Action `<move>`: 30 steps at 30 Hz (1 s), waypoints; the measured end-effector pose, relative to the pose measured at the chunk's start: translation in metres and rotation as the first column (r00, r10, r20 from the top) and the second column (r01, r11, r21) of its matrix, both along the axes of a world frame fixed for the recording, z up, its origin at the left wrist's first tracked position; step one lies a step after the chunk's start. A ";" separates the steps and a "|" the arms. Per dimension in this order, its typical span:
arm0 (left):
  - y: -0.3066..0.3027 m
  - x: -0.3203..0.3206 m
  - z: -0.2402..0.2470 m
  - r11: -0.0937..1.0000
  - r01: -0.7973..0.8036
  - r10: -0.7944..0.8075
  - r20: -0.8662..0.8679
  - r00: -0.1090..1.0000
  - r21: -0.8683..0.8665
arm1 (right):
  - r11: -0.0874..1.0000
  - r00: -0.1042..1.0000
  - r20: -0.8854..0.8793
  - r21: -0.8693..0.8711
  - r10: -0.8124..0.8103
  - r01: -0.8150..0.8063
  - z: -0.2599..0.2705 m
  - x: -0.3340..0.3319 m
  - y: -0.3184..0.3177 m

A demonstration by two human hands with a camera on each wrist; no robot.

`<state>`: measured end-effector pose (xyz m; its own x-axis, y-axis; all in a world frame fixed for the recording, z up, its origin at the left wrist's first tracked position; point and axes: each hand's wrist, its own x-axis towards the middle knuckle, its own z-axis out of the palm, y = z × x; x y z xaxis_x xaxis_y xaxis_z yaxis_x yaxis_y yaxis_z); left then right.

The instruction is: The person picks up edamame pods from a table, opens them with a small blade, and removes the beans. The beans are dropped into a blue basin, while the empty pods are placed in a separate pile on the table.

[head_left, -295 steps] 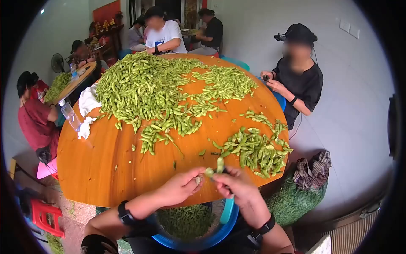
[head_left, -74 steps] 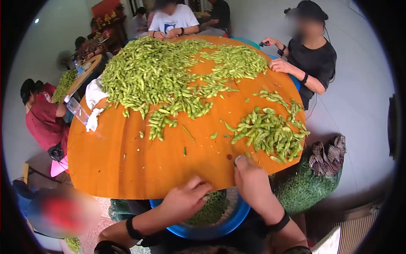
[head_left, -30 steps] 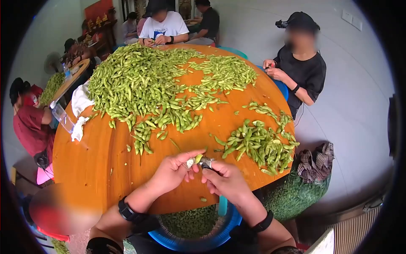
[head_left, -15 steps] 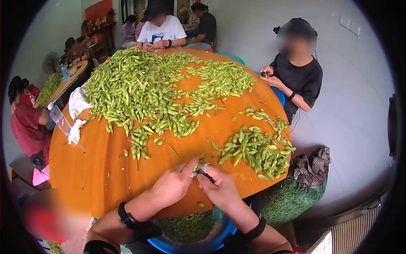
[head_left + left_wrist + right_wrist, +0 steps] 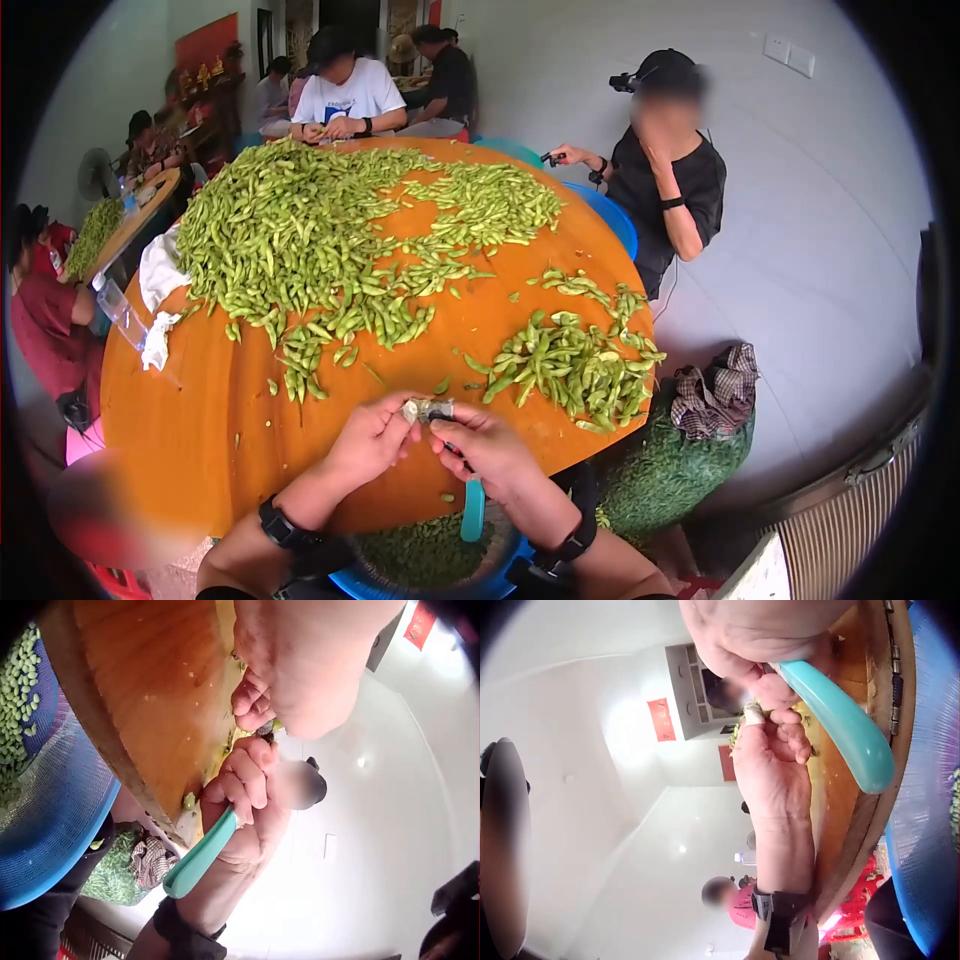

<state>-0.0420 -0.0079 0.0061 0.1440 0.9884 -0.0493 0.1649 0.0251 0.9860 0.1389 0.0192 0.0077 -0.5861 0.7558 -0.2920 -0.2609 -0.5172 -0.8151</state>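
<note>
Above the table's near edge, my left hand (image 5: 370,440) and right hand (image 5: 490,455) meet fingertip to fingertip. My left thumb and fingers pinch a green edamame pod (image 5: 277,724), mostly covered by the fingers. White wrapping (image 5: 753,715) covers the left thumb tip. Curled right fingers grip a tool with a turquoise handle (image 5: 473,512) that points down from the fist; its working end is hidden in the hand. Dark and silvery wrapping (image 5: 434,410) shows at the right fingertips. Below the hands is a blue basin (image 5: 350,588) holding shelled green beans (image 5: 425,550).
On the round wooden table (image 5: 190,440) lie a large heap of pods (image 5: 270,240) and a smaller pile (image 5: 570,365) at right. A plastic bottle (image 5: 120,312) and white cloth (image 5: 160,270) are at left. A full green sack (image 5: 680,480) stands right. Several people sit around.
At 2.5 s ago my hands were apart, the left over the basin, the right at the table; they have since come together around a pod. The person at right has raised a hand to the face.
</note>
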 end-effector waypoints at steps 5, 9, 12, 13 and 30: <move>-0.003 0.009 0.007 0.843 0.108 0.187 -0.475 0.860 0.528 | 0.826 0.922 0.287 0.561 -0.258 0.056 -0.007 -0.006 -0.013; -0.007 0.019 0.012 0.872 0.061 0.199 -0.465 0.862 0.486 | 0.692 0.881 0.329 0.722 -0.340 -0.003 0.001 -0.003 -0.021; -0.013 0.027 0.006 0.904 -0.022 0.258 -0.503 0.825 0.427 | 0.659 0.862 0.356 0.751 -0.360 -0.035 0.008 -0.003 -0.025; -0.016 0.031 0.007 0.923 -0.060 0.275 -0.543 0.793 0.381 | 0.630 0.850 0.376 0.774 -0.370 -0.069 0.009 -0.003 -0.026; -0.057 0.060 -0.002 0.854 -0.301 0.483 -0.431 0.762 0.424 | 0.306 0.752 0.372 0.923 -0.544 -0.235 -0.004 0.008 -0.056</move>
<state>0.0179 -0.0653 0.0046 -0.2162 0.9231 0.3179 0.6828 -0.0897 0.7251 0.1470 -0.0370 0.0033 -0.4386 0.7784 0.4491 0.4266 0.6202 -0.6583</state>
